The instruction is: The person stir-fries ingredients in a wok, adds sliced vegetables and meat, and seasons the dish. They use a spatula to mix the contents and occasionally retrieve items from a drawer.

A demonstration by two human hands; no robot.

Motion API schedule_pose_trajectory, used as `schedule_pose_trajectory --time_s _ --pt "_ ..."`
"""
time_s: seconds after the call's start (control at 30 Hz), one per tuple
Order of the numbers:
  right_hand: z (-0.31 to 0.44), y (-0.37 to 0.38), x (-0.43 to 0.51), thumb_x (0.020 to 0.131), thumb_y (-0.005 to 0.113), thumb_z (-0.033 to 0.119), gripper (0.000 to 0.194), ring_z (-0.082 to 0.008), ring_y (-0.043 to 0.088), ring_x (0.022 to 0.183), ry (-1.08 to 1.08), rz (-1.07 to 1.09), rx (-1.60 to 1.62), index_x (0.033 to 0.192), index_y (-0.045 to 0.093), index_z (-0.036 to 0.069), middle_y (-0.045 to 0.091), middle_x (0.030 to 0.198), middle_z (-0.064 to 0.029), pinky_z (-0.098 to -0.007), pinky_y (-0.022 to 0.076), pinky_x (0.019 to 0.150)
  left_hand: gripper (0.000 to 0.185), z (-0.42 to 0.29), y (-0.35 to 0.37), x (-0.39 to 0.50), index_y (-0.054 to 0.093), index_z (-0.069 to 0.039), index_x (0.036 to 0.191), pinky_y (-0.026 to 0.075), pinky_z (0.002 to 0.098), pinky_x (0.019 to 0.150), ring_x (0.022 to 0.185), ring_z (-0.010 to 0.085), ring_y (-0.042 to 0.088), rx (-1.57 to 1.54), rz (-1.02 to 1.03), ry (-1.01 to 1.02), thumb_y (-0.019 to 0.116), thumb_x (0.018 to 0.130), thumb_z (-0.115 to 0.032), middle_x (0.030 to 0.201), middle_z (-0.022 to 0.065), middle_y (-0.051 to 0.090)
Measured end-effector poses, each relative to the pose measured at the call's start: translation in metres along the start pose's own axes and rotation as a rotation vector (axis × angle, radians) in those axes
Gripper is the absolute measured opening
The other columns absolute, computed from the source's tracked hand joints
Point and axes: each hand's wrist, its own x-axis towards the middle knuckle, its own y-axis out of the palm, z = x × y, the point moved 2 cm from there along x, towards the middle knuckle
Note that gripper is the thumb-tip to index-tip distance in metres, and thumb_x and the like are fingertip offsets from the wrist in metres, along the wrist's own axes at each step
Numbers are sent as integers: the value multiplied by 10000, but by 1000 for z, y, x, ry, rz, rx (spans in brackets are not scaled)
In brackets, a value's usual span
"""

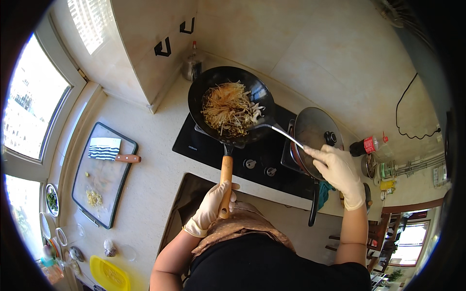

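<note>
My gloved left hand [214, 203] is closed around the wooden handle [226, 171] of a black wok [260, 91] over the left part of the gas cooktop [214, 156]. In the wok lie browned enoki mushrooms [227, 103], with paler pieces at their right side. My gloved right hand [336, 169] holds a metal spatula [285, 134], index finger stretched along its shaft; its blade rests low at the wok's right inside, partly hidden by food. Below that hand, a second pan with a glass lid [313, 127] stands on the right burner.
Left on the counter lies a cutting board [105, 218] with a cleaver [105, 149] and chopped garlic [94, 198]. A yellow tray [98, 265] is at lower left. A cola bottle [367, 145] lies right of the lidded pan, whose black handle [313, 211] juts past the counter edge.
</note>
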Motion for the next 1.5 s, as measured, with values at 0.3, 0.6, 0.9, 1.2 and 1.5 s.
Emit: schedule_pose_trajectory --time_s 0.3,0.6,0.9,1.2,1.5 --pt "7 112 41 928 692 136 469 -284 661 707 -64 -127 220 1374 659 277 653 820 -107 -388 534 655 493 -1 6 -1 580 22 1204 466 237 538 603 109 542 31 -25 10 449 1099 -443 784 28 584" --pt "10 131 87 921 703 157 439 -349 716 923 -3 -176 382 1349 669 248 737 1065 -148 -395 580 807 499 -4 10 -3 582 25 1194 448 225 497 572 102 528 20 -43 17 440 1102 -445 769 25 586" --pt "7 74 42 893 707 125 437 -294 666 725 -133 -118 295 1319 704 226 676 829 -108 -392 537 683 456 -2 3 -1 569 6 1190 481 270 589 625 125 532 10 -9 18 463 1098 -427 792 34 566" --pt "13 111 69 923 693 188 404 -349 692 781 -132 -46 230 1325 691 224 710 904 -136 -410 564 724 465 1 2 1 575 3 1192 484 267 581 618 126 534 -2 0 -3 453 1101 -436 789 37 569" --pt "-31 33 70 959 680 203 331 -287 716 760 -11 -173 243 1288 713 175 727 1029 -203 -354 547 721 480 0 1 1 577 1 1197 490 266 584 624 124 538 10 -9 11 465 1094 -454 795 32 571"
